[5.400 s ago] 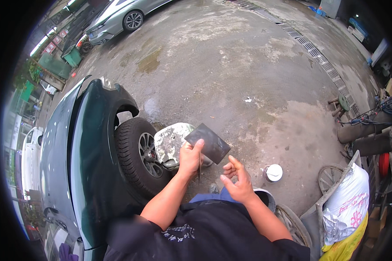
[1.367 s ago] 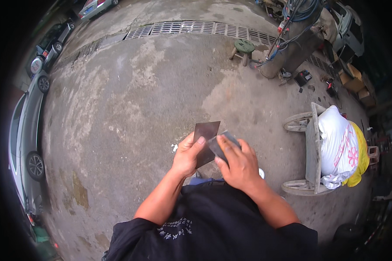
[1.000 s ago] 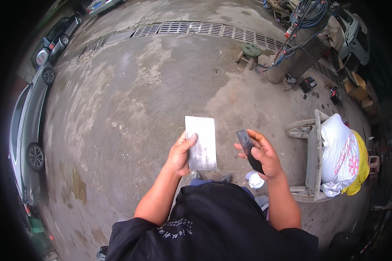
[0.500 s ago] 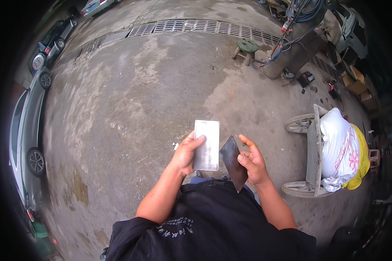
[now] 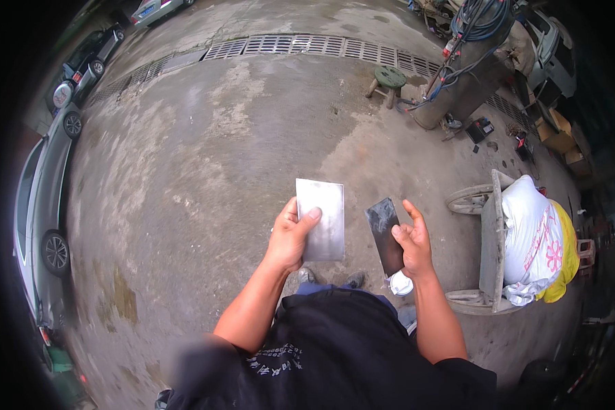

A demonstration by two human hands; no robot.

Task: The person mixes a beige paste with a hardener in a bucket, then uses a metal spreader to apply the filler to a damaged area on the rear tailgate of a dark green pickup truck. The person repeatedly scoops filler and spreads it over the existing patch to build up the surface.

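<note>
L hand [image 5: 290, 239] grips pale plate [image 5: 329, 232] by its left edge, thumb on the face, prob so most of that side is bare & easy to see; R hand [image 5: 416, 253] grips dark plate [image 5: 384, 236], thumb on top, slanted, just apart from pale one. Both are out past the dark shirt [image 5: 342, 342], prob for clear sight; white tub [image 5: 402, 283] is below R hand

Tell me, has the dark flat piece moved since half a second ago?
Yes. Judged against the handcart, the dark flat piece in the right hand has shifted rightward, toward it, and slightly up the picture.
</note>
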